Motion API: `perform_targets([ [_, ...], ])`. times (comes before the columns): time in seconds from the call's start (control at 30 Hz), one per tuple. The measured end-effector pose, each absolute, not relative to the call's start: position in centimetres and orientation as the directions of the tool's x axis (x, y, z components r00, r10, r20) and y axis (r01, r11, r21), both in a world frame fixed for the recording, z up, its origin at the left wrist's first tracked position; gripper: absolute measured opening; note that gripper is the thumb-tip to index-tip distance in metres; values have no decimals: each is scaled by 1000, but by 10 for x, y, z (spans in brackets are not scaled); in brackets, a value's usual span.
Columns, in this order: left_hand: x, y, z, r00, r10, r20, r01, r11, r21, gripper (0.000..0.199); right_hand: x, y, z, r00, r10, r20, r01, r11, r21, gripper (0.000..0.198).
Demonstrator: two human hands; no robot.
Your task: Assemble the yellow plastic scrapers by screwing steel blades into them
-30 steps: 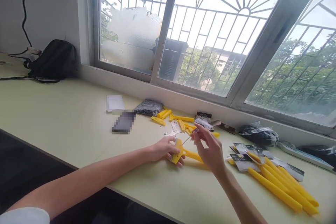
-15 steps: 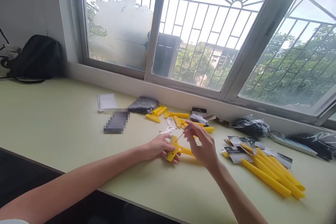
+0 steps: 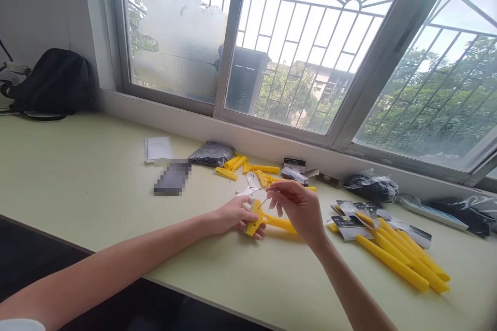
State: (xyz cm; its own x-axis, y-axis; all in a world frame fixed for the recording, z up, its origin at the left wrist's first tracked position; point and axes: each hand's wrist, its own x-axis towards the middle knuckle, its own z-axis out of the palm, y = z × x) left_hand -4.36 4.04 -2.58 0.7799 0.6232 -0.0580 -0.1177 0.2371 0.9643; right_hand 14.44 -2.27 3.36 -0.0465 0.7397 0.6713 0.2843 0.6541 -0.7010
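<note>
My left hand (image 3: 236, 216) grips the head of a yellow scraper (image 3: 254, 222), thumb on top and fingers beneath. The scraper's handle points right, passing under my right wrist. My right hand (image 3: 298, 207) pinches a thin screwdriver (image 3: 263, 201), whose shaft slants down to the upper part of the scraper head. Its grip is mostly hidden by my fingers. Just behind my hands lie metal blades (image 3: 252, 182) with small screws (image 3: 237, 192) near them, beside loose yellow scraper parts (image 3: 233, 165).
At the right lies a pile of yellow scrapers (image 3: 399, 253) with black-and-white cards. Along the window are a plastic-wrapped dark packet (image 3: 213, 153), black-and-white packaging (image 3: 294, 169) and a bagged black bundle (image 3: 370, 186). A blurred dark rectangle (image 3: 173, 178) and a black bag (image 3: 58, 83) are left.
My right hand has turned, its fingers now lower and more level around the screwdriver. The left hand keeps its hold on the scraper with hardly any shift.
</note>
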Motion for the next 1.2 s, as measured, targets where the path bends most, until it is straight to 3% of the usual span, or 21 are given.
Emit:
perform_targets([
  [0.43,-44,37,-21,760,646,-76,-103,235,966,64,128,-16,34,72,723,687,417,604,-679,40],
  [0.83,-40,32,-22,710,702,-54,-135,211,968,59,118,-13,27,129,566,814,578,624,-526,45],
  [0.97,-40,32,-22,717,696,-43,-137,201,970,55,114,-15,28,104,586,804,534,649,-542,36],
  [1.2,-42,34,-21,733,678,-52,-127,212,969,54,126,-26,34,-46,758,651,271,636,-722,17],
])
